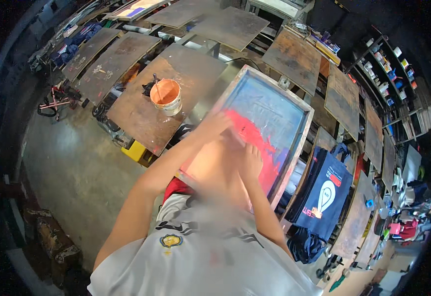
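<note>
A wooden-framed printing screen (308,118) lies in front of me, its mesh blue at the far end. Wet red ink (249,132) covers the mesh around and beyond my hands, with a ragged edge toward the right. My left hand (219,123) is over the left side of the screen, fingers curled. My right hand (251,160) is nearer and to the right, its fingers bent down at the ink. Both seem closed on one thing between them, but blur hides what it is. Left of the screen, a white bucket (174,106) with an orange-stained inside holds a stick.
The bucket stands on a stained brown board (141,116). More flat boards (294,56) run in rows around me. Dark blue printed bags (326,190) lie on a board to the right. A shelf (380,69) of containers stands far right; concrete floor (72,163) shows at left.
</note>
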`<state>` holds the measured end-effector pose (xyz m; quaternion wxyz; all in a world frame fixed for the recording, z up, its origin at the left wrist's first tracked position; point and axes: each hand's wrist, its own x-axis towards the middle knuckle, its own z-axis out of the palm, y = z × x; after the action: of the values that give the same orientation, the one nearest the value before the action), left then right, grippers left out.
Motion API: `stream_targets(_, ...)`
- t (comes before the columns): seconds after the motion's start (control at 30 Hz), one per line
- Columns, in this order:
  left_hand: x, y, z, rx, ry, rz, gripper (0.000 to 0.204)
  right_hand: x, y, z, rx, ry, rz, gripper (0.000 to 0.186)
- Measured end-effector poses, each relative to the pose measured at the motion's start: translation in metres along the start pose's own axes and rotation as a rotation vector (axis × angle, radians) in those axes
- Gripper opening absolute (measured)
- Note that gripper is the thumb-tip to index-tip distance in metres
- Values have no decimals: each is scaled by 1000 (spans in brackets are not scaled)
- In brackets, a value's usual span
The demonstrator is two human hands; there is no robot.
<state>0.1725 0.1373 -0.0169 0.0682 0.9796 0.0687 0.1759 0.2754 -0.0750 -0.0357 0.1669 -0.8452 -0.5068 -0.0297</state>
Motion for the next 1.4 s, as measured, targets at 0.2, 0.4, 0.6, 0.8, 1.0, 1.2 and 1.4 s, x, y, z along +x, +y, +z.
stream_targets(0.2, 92, 28, 29, 67, -233, 309, 59, -18, -8, -14, 47, 92, 462, 33)
stream_targets(0.4, 84, -9, 51, -68, -266, 236, 64, 14, -4, -6, 37, -83, 564, 32)
stream_targets(0.6, 4, -33, 45, -441, -80, -171, 72, 51, -5, 0, -72, -181, 310, 40)
stream_targets(0.8, -63, 3, 18, -355, 102, -337, 68, 56, -12, 19, -131, -290, 51, 42)
stream_targets(1.0, -89, 15, 4, -267, -6, -389, 66, 30, -29, 11, -110, -336, -3, 38)
stream_targets(1.2, -26, 19, 22, -123, -25, -132, 65, 2, -1, -20, -69, -217, 72, 46)
stream_targets(1.4, 44, 63, 50, -139, -93, -21, 64, -21, 57, -40, -113, -124, 218, 45)
